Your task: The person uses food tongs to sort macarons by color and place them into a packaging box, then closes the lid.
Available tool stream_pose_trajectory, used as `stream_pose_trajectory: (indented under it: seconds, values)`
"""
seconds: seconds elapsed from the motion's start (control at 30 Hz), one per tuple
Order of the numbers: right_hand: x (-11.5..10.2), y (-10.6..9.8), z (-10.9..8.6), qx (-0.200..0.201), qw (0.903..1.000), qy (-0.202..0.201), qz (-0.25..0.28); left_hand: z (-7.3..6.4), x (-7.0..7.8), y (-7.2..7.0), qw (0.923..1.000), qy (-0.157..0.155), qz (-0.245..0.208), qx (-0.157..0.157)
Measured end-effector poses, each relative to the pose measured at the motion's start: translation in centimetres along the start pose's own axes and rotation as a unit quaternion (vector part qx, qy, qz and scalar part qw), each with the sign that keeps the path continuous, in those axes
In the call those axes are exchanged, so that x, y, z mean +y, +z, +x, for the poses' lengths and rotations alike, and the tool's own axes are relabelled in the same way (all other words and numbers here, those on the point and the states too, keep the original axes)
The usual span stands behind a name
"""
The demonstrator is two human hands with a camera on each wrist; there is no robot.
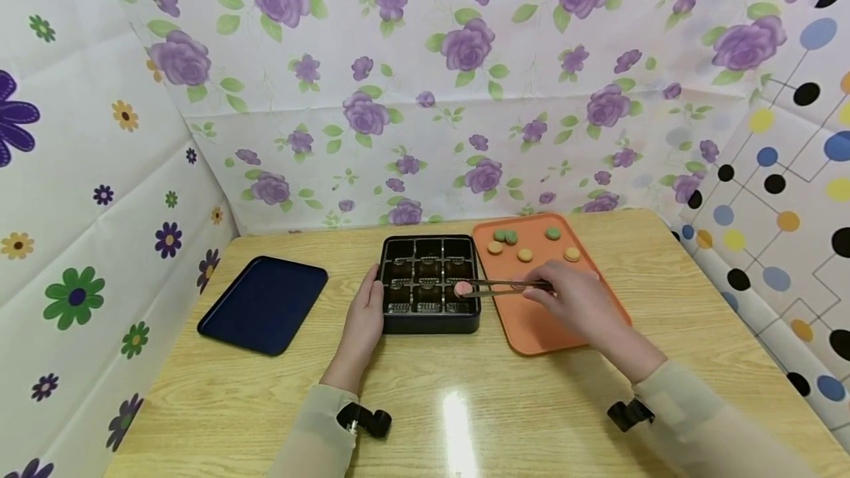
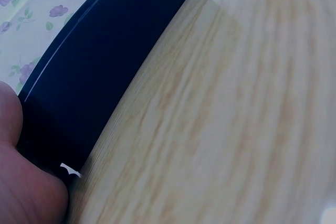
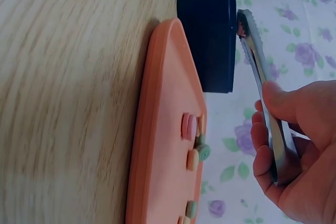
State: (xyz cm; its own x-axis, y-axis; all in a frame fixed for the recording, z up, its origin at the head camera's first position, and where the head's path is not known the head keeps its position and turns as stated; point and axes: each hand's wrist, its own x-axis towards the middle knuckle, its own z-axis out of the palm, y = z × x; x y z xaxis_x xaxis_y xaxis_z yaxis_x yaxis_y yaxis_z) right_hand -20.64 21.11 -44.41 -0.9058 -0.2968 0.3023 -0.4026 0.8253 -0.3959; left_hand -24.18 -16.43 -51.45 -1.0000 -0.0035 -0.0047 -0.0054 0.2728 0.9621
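My right hand (image 1: 576, 299) grips metal tongs (image 1: 494, 286), fingers and thumb closed about their handle end. Between the tong tips is a pink macaron (image 1: 462, 288), above the right column of a black box (image 1: 430, 324), near its front. The right wrist view shows this macaron (image 3: 242, 28) at the box's rim, mostly covered by the tips. A clear divided insert (image 1: 427, 282) fills the box. Along the box's left wall lies my left hand (image 1: 364, 306), its fingers extended and touching the side. In the left wrist view only part of that hand (image 2: 31, 182) shows against the wall.
Right of the box lies an orange tray (image 1: 531, 330) with several green and cream macarons (image 1: 525, 255). A pink macaron (image 3: 189, 126) also sits on it, mostly hidden by my hand from above. A dark blue tray (image 1: 265, 305) lies at the left on the wooden table (image 1: 398, 404).
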Motion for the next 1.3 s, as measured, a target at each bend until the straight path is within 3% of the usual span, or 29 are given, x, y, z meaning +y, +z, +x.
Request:
stream_pose_trajectory:
  seconds: [0.87, 1.3]
  values:
    - [-1.0, 0.7, 0.4, -0.013, 0.9997, -0.018, 0.012, -0.1, -0.1, 0.0, 1.0, 0.0, 0.002, -0.001]
    - [0.8, -0.9, -0.5, 0.006, 0.9996, 0.029, -0.003, -0.1, 0.1, 0.0, 1.0, 0.001, 0.0, 0.0]
